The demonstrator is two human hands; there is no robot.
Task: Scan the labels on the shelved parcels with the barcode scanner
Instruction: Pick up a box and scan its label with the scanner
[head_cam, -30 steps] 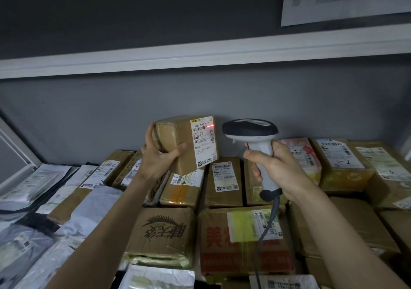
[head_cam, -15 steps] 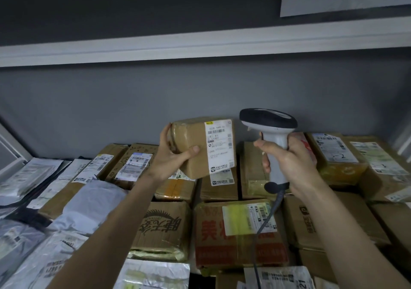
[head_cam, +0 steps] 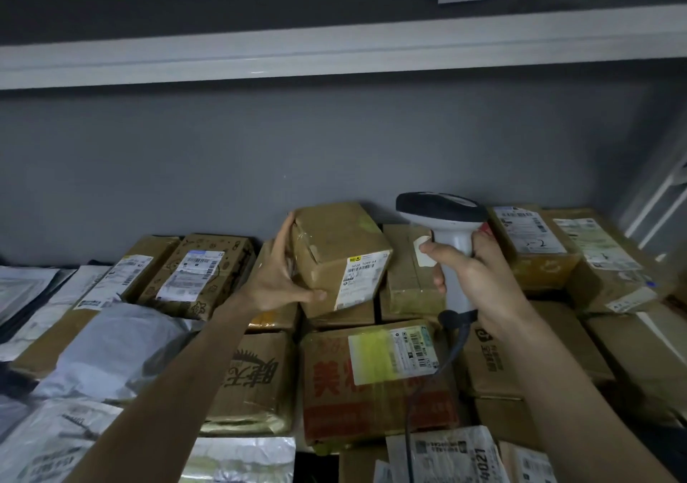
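I see my left hand (head_cam: 286,278) reaching forward from the lower left, forearm rising toward the back of the shelf. Its fingers are spread along the left side of a small brown parcel (head_cam: 336,255) and the thumb is hooked under the front lower corner, so the hand grips the box from the side. The parcel is tilted, its top face tipped toward me, and its white label (head_cam: 360,278) sits on the front right face, angled down and to the right. It seems to be held just above the row of cartons at the back, though I cannot tell whether its underside touches them.

My right hand (head_cam: 479,281) comes in from the lower right, wrist bent upward, fingers and thumb wrapped round the pale handle of the barcode scanner (head_cam: 446,229). The scanner stands upright just to the right of the parcel, its dark head level with the box's top edge. Its cable (head_cam: 420,389) drops from the handle's base across the stacked cartons (head_cam: 379,382) below.
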